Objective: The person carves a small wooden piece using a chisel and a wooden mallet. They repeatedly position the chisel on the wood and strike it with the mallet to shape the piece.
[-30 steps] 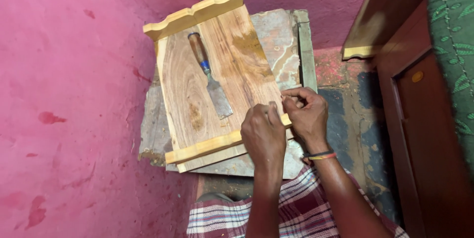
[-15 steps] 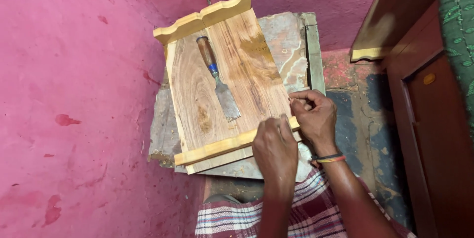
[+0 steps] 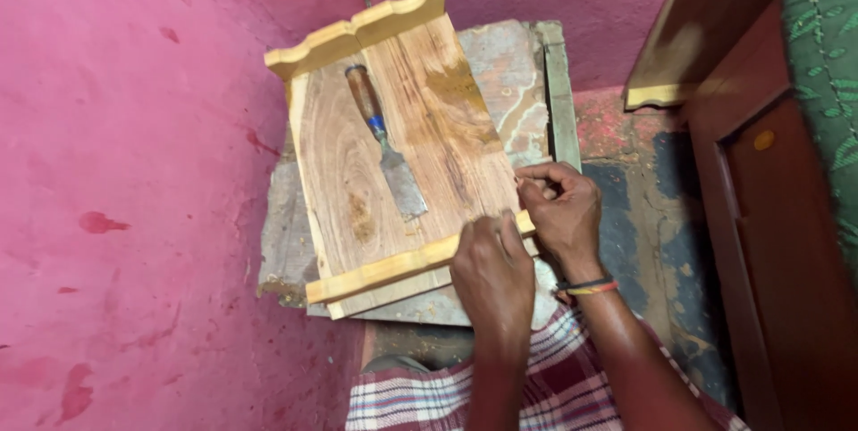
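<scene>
A brown wooden panel [image 3: 402, 154] with pale scalloped trim at its far end lies on a stone slab [image 3: 509, 65]. A chisel [image 3: 386, 145] with a wooden handle rests on the panel. My left hand [image 3: 492, 275] presses fingers-down on the pale trim strip [image 3: 384, 270] along the near edge. My right hand [image 3: 563, 208], with a band on its wrist, is curled at the panel's near right corner, fingertips pinched together just above the strip's end. Whether anything small sits in that pinch is hidden.
A pink wall [image 3: 134, 172] rises on the left and at the back. A dark brown wooden cabinet [image 3: 769, 217] stands on the right, with another trimmed panel [image 3: 679, 47] leaning on it. My checked cloth [image 3: 420, 395] shows at the bottom.
The view has drifted a little, so the panel sits lower and further right in the picture. Both hands stay at the same near right corner of the panel.
</scene>
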